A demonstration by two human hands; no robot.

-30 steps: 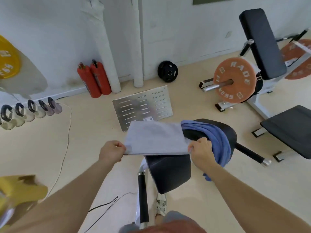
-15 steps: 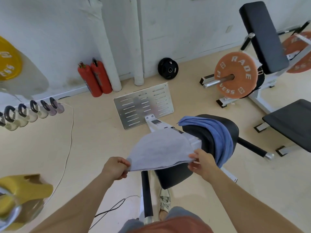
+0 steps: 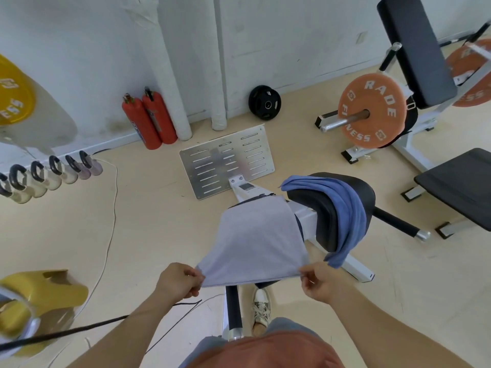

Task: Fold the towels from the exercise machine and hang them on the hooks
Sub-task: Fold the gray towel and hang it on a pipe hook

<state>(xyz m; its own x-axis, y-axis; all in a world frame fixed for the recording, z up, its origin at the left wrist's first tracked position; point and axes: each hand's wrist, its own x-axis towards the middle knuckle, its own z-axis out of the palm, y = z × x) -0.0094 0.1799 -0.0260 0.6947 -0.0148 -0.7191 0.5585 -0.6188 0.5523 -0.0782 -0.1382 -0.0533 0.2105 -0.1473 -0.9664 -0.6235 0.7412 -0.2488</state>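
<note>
A pale grey towel (image 3: 256, 243) is stretched flat in front of me, its far edge lying over the exercise machine's black pad. My left hand (image 3: 178, 280) pinches the near left corner. At the near right corner, my right hand (image 3: 321, 284) pinches the towel too. A blue towel (image 3: 342, 205) hangs draped over the machine's black seat pad (image 3: 321, 208), just right of the grey one. A row of black hooks (image 3: 54, 166) on pale mounts runs along the left side.
The machine's metal foot plate (image 3: 225, 160) lies on the floor ahead. Two red fire extinguishers (image 3: 148, 120) and a black weight plate (image 3: 265, 103) stand by the wall. An orange plate on a bench machine (image 3: 372, 112) stands at right. A yellow object (image 3: 39, 298) and cables lie at left.
Both hands have pulled the grey towel toward me and lower, drawing it off the pad; it now hangs stretched between pinched corners. The blue towel has stayed draped on the pad.
</note>
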